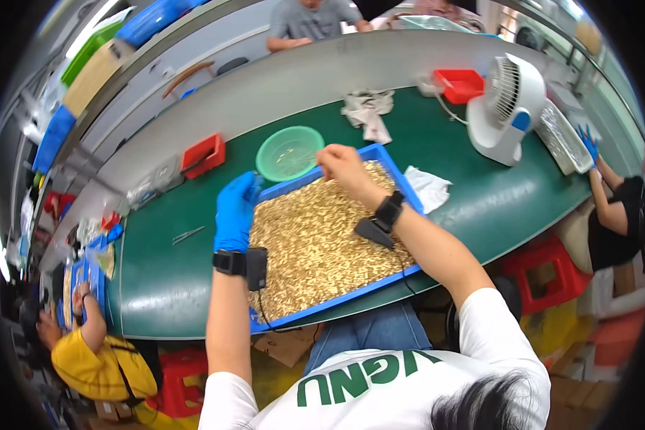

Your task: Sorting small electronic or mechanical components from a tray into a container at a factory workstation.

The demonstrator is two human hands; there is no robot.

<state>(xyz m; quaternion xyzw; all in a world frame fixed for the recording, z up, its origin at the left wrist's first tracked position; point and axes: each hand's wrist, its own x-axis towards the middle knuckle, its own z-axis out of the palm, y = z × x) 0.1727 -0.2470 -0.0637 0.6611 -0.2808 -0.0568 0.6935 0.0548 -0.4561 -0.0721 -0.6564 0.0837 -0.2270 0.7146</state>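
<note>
A blue tray [404,180] in front of me holds a thick layer of small gold-coloured pieces [315,247]. My left hand [238,209], in a blue glove, is over the tray's left side with its fingers curled together. My bare right hand [347,170] is above the far part of the tray, thumb and fingers pinched. Whatever either hand holds is too small or hidden to make out. Just past the tray's far edge sits a round light-green basin [269,159] with a few small bits in it. Each wrist wears a black strap with a dark device and cable.
Metal tweezers [188,235] lie left on the green tabletop [161,287]. Red bins [203,156] and crumpled white cloths [368,111] are along the back. A white fan [505,107] stands right, near a clear-wrapped tray [562,136]. Other people sit left, right and across.
</note>
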